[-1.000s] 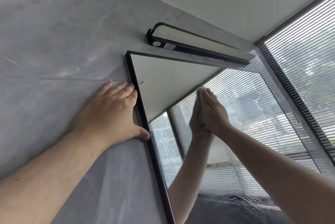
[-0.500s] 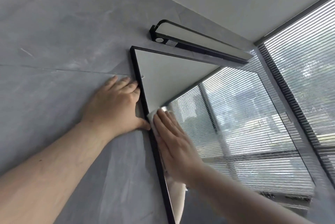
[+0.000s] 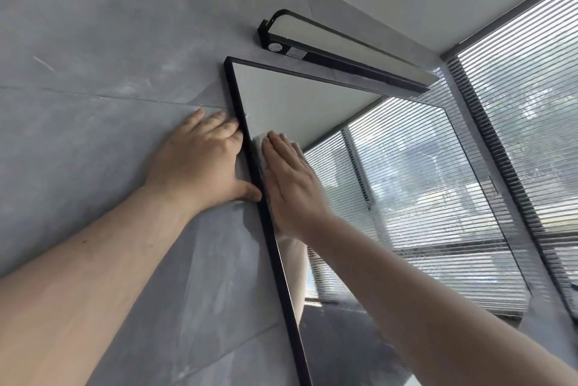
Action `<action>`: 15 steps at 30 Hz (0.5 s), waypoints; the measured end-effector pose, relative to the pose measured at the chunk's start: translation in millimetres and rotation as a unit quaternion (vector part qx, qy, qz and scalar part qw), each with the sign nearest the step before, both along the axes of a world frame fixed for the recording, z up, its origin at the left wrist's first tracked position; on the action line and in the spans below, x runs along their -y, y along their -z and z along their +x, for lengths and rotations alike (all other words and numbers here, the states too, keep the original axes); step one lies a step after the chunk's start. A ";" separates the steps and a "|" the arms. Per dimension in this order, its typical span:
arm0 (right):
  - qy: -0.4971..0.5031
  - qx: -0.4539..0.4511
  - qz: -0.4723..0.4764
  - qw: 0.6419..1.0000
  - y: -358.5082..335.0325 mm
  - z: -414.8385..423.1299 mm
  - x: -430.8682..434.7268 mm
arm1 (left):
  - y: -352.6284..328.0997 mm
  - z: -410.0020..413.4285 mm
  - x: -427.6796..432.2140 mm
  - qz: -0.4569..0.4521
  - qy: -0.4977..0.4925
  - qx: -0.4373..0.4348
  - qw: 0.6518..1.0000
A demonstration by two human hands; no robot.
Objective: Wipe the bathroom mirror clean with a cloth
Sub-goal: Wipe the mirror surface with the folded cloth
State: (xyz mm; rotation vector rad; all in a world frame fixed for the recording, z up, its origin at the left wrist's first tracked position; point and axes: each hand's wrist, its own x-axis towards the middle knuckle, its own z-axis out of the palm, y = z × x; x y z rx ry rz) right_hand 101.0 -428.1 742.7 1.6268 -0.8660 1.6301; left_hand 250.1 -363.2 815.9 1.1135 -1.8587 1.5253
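Note:
A black-framed mirror [image 3: 416, 198] hangs on the grey tiled wall and reflects window blinds and the ceiling. My right hand [image 3: 291, 185] lies flat with straight fingers on the glass, right beside the mirror's left frame edge, pressing a pale cloth [image 3: 258, 151] that shows only at the fingertips and along the hand's left side. My left hand [image 3: 200, 163] rests flat on the wall tile just left of the frame, its thumb touching the black frame.
A black bar lamp [image 3: 341, 51] is fixed to the wall above the mirror. A window with horizontal blinds [image 3: 525, 122] fills the right side. The grey tile wall [image 3: 93, 72] spreads to the left, the white ceiling above.
My right hand with the cloth swept left from the mirror's middle to its left edge, then slid a little upward along the frame. My left hand stayed on the wall.

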 end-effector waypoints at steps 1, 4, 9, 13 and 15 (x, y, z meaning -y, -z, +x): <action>-0.008 -0.001 -0.003 1.000 6.8 0.5 -0.4 | 0.2 0.1 0.3 -0.001 -0.002 0.001 1.000; -0.018 -0.034 -0.009 0.999 56.2 -1.6 -4.9 | 0.1 -0.2 0.6 -0.005 -0.010 0.003 1.000; -0.029 -0.092 -0.029 0.995 126.9 -8.7 -3.1 | -1.5 -0.3 1.9 -0.011 -0.009 0.009 1.000; -0.040 -0.090 -0.012 0.995 91.4 -8.2 -2.9 | -1.4 -0.9 1.9 -0.014 -0.007 0.008 1.000; -0.041 -0.070 -0.004 0.997 54.6 -7.5 -0.5 | -0.8 -0.4 1.9 -0.014 0.000 0.006 1.000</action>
